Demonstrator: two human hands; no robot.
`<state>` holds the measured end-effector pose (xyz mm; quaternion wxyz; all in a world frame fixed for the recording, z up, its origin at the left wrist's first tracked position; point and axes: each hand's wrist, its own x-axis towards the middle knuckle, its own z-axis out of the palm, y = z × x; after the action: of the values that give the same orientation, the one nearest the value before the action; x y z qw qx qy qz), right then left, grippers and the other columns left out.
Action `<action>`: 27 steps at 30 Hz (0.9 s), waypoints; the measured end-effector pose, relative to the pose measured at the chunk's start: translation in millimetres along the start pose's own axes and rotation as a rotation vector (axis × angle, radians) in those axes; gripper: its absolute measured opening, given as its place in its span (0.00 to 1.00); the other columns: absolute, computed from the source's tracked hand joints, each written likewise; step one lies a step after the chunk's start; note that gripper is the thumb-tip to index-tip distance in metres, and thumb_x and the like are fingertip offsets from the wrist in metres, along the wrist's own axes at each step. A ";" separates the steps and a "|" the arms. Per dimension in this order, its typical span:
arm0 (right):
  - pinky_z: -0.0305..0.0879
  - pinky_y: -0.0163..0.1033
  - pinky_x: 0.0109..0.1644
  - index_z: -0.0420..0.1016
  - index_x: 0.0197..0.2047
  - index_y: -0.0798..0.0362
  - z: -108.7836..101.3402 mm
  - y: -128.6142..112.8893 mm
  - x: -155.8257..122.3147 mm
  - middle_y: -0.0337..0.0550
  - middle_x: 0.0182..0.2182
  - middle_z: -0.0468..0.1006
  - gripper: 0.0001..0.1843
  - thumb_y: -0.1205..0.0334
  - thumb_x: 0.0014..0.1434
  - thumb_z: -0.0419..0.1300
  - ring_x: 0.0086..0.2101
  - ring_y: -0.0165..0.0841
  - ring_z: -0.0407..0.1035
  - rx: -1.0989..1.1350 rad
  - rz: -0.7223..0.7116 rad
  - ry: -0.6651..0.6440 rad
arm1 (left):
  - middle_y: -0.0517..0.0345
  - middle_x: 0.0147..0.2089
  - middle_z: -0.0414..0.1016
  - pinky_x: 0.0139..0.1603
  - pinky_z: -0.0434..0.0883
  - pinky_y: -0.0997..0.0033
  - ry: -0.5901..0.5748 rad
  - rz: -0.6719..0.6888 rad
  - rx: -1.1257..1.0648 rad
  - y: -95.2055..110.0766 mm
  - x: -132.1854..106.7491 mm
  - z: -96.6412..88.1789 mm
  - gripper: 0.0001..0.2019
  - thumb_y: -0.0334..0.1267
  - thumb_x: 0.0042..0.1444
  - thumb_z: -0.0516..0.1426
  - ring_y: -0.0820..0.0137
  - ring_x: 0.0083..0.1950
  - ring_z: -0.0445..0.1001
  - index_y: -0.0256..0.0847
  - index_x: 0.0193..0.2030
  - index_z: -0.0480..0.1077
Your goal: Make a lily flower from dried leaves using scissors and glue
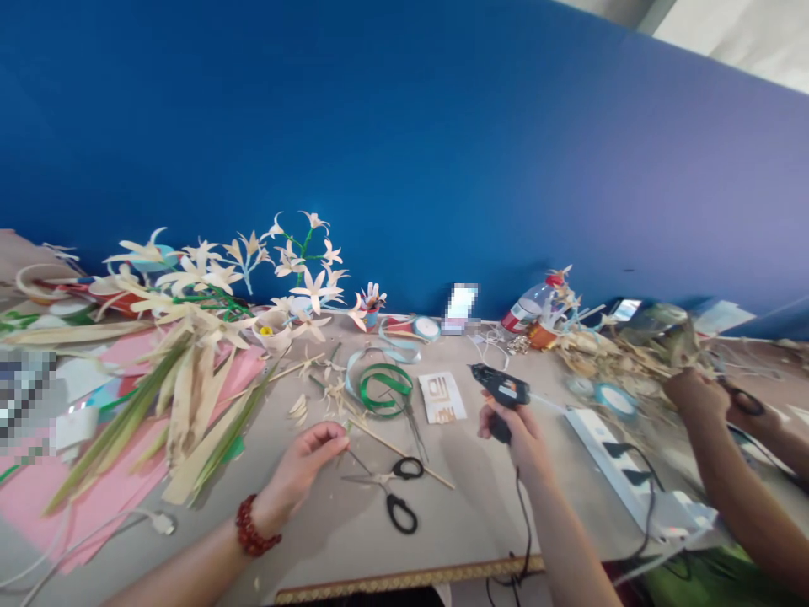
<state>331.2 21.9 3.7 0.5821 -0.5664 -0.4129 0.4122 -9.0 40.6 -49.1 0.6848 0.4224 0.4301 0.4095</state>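
My right hand (518, 434) is wrapped round a black hot glue gun (502, 386), its nozzle pointing left and a clear glue stick coming out of its back. My left hand (309, 464), with a red bead bracelet on the wrist, is closed in a pinch on a thin dark stem (359, 459) that slants down to the right. Just right of that hand lie black-handled scissors (399, 489), open on the table. A thin wooden stick (410, 455) runs behind them. Beyond are a green ribbon roll (385, 389) and a small white card (442, 398).
White husk flowers (309, 291) stand at the back left. Dry husks (190, 396) lie over pink paper (31, 506). A white power strip (613, 472) with cables lies at right. Farther right, a co-worker's hands (695, 392) hold scissors (746, 400). A blue wall rises behind.
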 end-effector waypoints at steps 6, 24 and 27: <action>0.65 0.36 0.28 0.73 0.29 0.57 -31.8 -70.7 13.6 0.39 0.21 0.75 0.06 0.62 0.52 0.62 0.21 0.30 0.69 -0.131 -0.418 0.378 | 0.60 0.29 0.72 0.39 0.61 0.74 -0.037 -0.006 -0.032 -4.6 -1.4 3.7 0.10 0.43 0.50 0.65 0.72 0.34 0.66 0.38 0.30 0.72; 0.67 0.36 0.32 0.68 0.39 0.52 110.3 25.5 -91.8 0.40 0.25 0.74 0.08 0.56 0.60 0.56 0.26 0.35 0.71 -0.548 -0.275 -0.377 | 0.58 0.29 0.71 0.36 0.63 0.75 -0.168 -0.150 -0.397 3.9 -2.6 6.5 0.08 0.35 0.53 0.63 0.75 0.31 0.68 0.34 0.28 0.72; 0.66 0.35 0.31 0.67 0.39 0.51 113.6 15.9 -87.3 0.39 0.24 0.74 0.07 0.57 0.61 0.54 0.26 0.35 0.71 -0.667 -0.319 -0.401 | 0.58 0.27 0.70 0.35 0.62 0.75 -0.166 -0.115 -0.364 4.0 -2.9 7.3 0.08 0.36 0.53 0.63 0.75 0.30 0.67 0.34 0.29 0.72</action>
<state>195.5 -24.3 -11.5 0.3315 -0.5611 -0.7114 0.2629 -3.7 37.5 -42.7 0.8051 0.2987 0.3147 0.4045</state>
